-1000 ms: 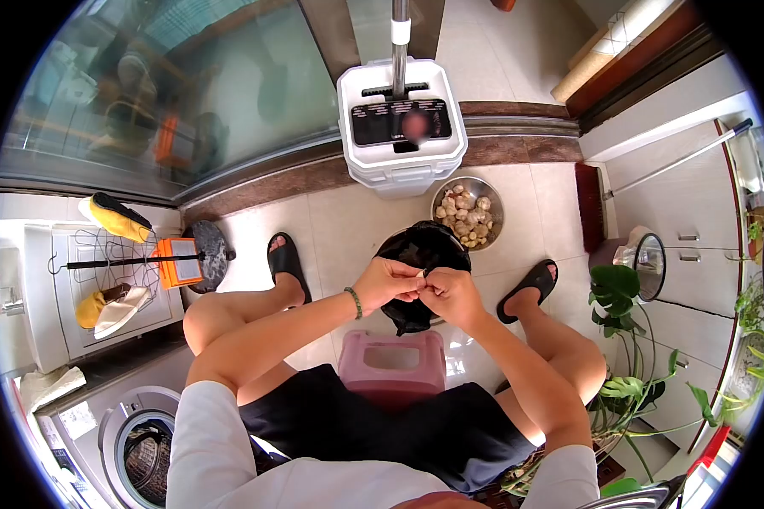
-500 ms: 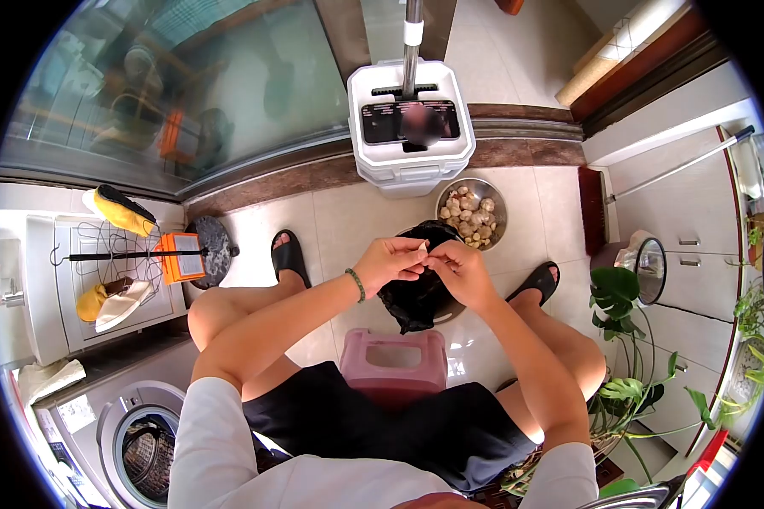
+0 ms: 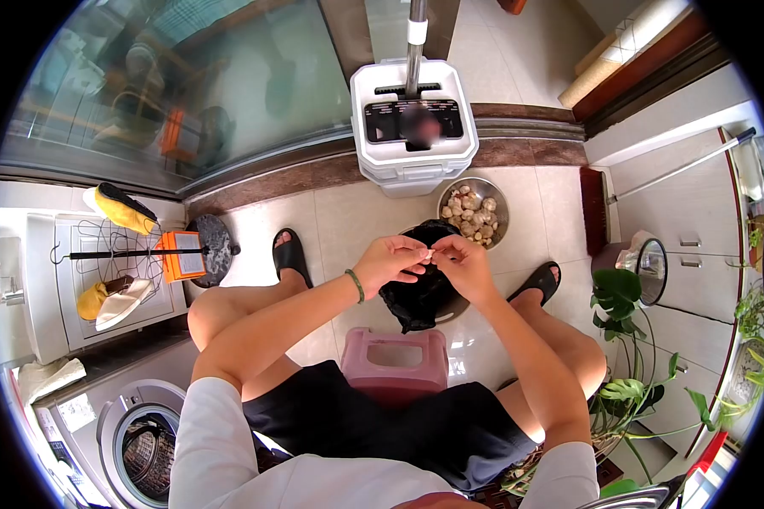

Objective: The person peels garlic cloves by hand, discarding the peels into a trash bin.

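My left hand (image 3: pixel 392 260), with a green bead bracelet at the wrist, pinches a small pale garlic clove (image 3: pixel 429 254) between thumb and fingertips. My right hand (image 3: pixel 461 265) closes its fingertips on the same clove from the other side. Both hands are over a container lined with a black plastic bag (image 3: pixel 413 303). Just behind it on the floor stands a metal bowl (image 3: pixel 503 222) holding several garlic bulbs and cloves (image 3: pixel 471 215).
A pink stool (image 3: pixel 394 356) stands between my knees. Beyond the bag is a white mop bucket (image 3: pixel 414 161) with a phone (image 3: pixel 390 123) on it. A wire rack (image 3: pixel 119 254) is at left; a leafy plant (image 3: pixel 617 293) and a bin (image 3: pixel 651 270) are at right.
My fingers have shifted around the clove, and the right fingertips have come back against it. The view has moved slightly to the left, so things appear further right.
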Motion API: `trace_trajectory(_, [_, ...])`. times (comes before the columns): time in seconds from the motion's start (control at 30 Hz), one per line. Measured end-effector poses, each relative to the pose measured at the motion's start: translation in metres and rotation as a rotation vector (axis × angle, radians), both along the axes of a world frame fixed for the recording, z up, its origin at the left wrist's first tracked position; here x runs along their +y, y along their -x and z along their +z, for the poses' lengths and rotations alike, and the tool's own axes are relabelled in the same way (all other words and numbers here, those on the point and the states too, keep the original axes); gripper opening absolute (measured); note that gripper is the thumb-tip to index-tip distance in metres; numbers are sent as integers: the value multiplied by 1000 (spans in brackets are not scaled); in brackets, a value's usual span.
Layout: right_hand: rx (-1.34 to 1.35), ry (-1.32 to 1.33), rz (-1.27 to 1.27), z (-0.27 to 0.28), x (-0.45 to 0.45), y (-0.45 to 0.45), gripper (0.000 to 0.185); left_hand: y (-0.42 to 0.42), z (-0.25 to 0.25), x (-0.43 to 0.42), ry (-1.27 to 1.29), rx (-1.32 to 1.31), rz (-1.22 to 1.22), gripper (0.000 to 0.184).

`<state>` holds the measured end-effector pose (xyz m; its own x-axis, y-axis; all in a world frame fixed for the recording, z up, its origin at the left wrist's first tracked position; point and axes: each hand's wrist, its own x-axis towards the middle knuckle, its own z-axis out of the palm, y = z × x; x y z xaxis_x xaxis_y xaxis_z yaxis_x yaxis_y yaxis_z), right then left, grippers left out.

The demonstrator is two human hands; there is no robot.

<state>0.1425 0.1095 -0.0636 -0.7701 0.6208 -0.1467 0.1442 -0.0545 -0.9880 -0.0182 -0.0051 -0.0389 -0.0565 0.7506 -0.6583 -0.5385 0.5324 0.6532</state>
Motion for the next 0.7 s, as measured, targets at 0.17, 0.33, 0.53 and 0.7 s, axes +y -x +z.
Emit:
trace_trajectory(0.17, [-45, -54, 23, 7, -1, 0, 7, -1, 0, -1, 7, 105, -75, 28])
trace_trajectory(0.33, [-69, -197, 83, 14, -3, 1, 9, 1, -8, -4, -54, 167, -207, 33])
trace_trajectory(0.53, [-94, -210, 134, 17, -6, 2, 9, 1, -12, -6, -177, 447, -389, 30])
trace_trajectory(0.7, [-112, -315, 167, 22, -5, 3, 7, 2, -20, -8, -297, 674, -457, 26])
